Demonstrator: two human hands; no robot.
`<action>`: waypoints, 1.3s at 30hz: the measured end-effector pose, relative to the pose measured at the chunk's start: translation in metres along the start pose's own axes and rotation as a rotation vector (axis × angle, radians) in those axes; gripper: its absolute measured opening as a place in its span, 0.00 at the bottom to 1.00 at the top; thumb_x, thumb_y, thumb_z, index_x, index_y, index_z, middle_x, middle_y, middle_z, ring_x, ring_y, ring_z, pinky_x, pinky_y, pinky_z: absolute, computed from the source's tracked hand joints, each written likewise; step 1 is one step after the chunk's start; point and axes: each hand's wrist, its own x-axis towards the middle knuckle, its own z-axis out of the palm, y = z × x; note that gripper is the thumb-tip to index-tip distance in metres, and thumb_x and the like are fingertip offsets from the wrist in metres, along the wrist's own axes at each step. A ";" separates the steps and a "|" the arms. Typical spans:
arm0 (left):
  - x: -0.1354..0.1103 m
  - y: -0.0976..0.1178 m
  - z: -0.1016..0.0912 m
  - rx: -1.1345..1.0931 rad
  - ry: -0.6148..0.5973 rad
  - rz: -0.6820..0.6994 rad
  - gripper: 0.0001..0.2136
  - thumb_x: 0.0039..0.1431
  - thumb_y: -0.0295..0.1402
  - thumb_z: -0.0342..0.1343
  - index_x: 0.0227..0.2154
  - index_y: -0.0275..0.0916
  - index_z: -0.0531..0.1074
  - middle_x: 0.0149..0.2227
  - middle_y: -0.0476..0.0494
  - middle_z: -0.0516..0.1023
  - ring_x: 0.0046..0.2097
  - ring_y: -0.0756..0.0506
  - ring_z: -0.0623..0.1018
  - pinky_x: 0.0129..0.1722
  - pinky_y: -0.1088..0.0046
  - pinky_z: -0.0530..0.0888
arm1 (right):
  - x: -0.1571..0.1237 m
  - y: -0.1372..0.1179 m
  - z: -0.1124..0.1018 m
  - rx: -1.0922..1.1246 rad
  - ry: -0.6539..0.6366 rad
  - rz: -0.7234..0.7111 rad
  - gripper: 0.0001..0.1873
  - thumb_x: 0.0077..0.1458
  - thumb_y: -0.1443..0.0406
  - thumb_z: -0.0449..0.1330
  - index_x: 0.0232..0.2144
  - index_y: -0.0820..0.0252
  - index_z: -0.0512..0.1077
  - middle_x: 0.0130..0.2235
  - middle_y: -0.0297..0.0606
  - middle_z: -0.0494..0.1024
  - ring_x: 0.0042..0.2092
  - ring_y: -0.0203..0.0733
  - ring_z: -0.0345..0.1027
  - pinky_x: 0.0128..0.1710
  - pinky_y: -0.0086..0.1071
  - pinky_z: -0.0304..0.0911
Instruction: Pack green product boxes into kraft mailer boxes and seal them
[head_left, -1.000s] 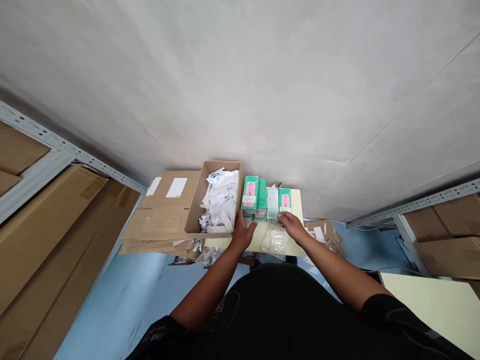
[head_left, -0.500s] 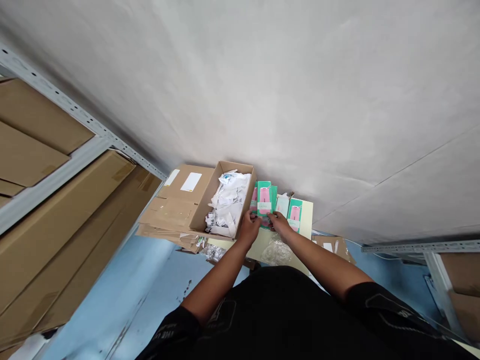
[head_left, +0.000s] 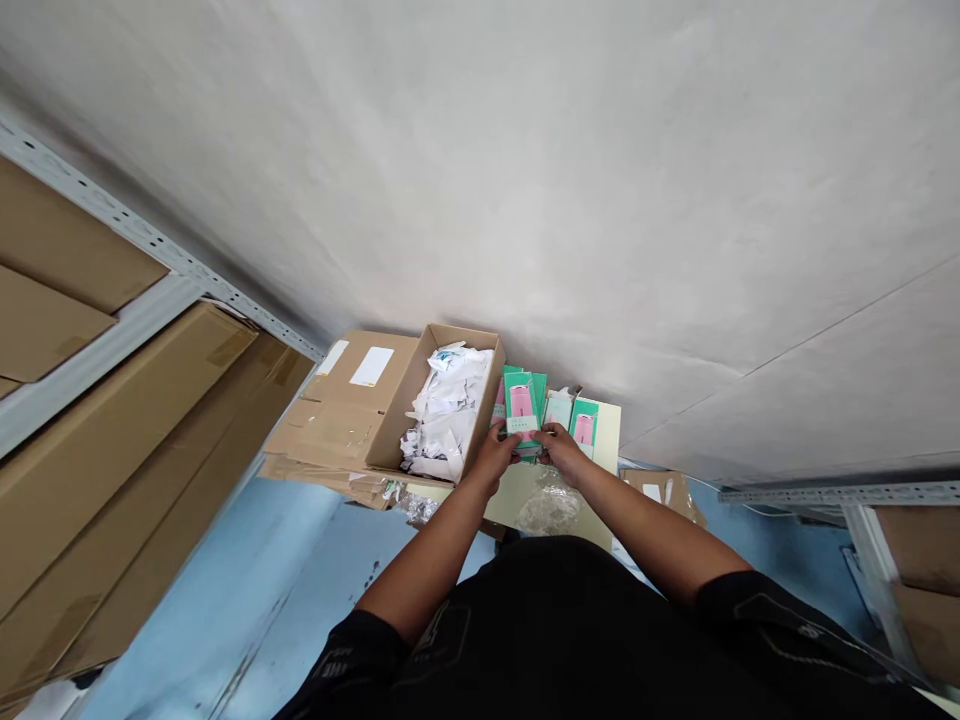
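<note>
A slim green box (head_left: 520,402) with a pink picture on its front lies between my two hands, over other green boxes. At its lower left corner my left hand (head_left: 495,456) is closed, with the thumb on the front. My right hand (head_left: 561,448) is closed at the lower right edge; the box partly hides its fingertips. Another green and pink box (head_left: 584,426) lies to the right on the pale yellow tabletop (head_left: 609,440). Beside it is a pale green box (head_left: 558,408). Crumpled clear plastic (head_left: 550,504) lies below my right hand.
Left of my hands stands an open carton (head_left: 381,442) filled with white paper scraps (head_left: 452,405). Flattened cardboard (head_left: 334,430) is stacked beside it. Metal shelving (head_left: 142,225) with large cartons (head_left: 142,480) runs along the left. A grey wall (head_left: 540,200) rises behind the table.
The green box between my hands has come slightly towards me, and its lower edge now meets both hands. My view has shifted a little, so everything sits farther left.
</note>
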 end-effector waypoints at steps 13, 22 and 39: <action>-0.057 0.016 -0.019 -0.085 -0.429 -0.058 0.30 0.47 0.41 0.68 0.55 0.45 0.68 0.54 0.41 0.77 0.41 0.47 0.78 0.27 0.77 0.69 | -0.083 0.009 -0.003 0.306 -0.015 -0.026 0.27 0.60 0.43 0.55 0.47 0.55 0.75 0.34 0.39 0.81 0.33 0.47 0.76 0.29 0.35 0.70; -0.094 0.004 0.033 0.039 -0.810 -0.206 0.28 0.51 0.40 0.63 0.57 0.43 0.72 0.45 0.43 0.79 0.35 0.48 0.77 0.24 0.77 0.66 | -0.160 0.042 -0.048 0.531 0.256 -0.115 0.25 0.54 0.52 0.56 0.49 0.56 0.79 0.37 0.43 0.86 0.43 0.58 0.81 0.44 0.47 0.74; -0.260 -0.104 0.254 0.601 -0.879 0.472 0.17 0.59 0.44 0.62 0.48 0.43 0.74 0.51 0.40 0.76 0.51 0.40 0.77 0.47 0.64 0.77 | -0.384 0.184 -0.222 0.946 0.594 -0.398 0.30 0.51 0.52 0.54 0.52 0.57 0.79 0.43 0.45 0.86 0.51 0.62 0.79 0.50 0.50 0.73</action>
